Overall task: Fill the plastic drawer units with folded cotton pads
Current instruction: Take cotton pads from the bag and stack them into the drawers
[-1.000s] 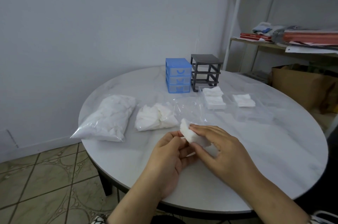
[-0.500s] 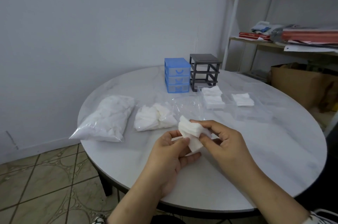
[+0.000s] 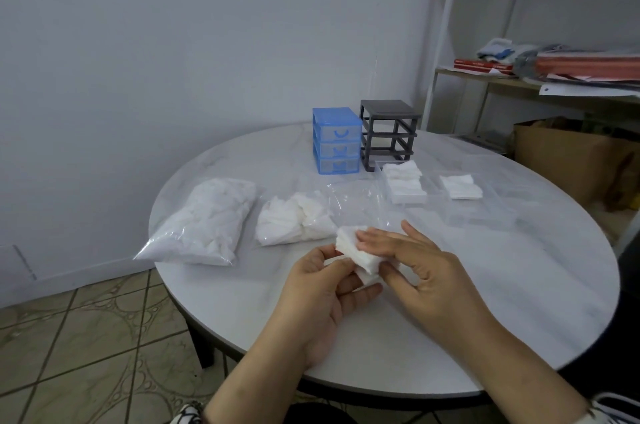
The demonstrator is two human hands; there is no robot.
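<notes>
Above the near part of the round table, my left hand point(image 3: 323, 288) and my right hand point(image 3: 412, 262) together hold a small stack of white cotton pads point(image 3: 360, 252). The left thumb and fingers pinch its lower edge; the right hand's fingers lie over its top. At the back stand a blue drawer unit point(image 3: 335, 141) with three drawers in place and a dark grey drawer frame point(image 3: 388, 134) with no drawers in it. Two clear drawers lie in front of the frame: one point(image 3: 403, 183) full of folded pads, one point(image 3: 460, 186) holding a few.
A sealed bag of cotton pads point(image 3: 207, 221) and an opened bag point(image 3: 298, 221) lie on the left of the marble table point(image 3: 485, 285). A shelf with books and papers point(image 3: 540, 73) and a brown paper bag point(image 3: 568, 157) stand at the right.
The pad stack has stayed between both hands. My right hand's fingers have straightened and moved over the top of the stack, and the left hand has shifted its pinch on the lower edge.
</notes>
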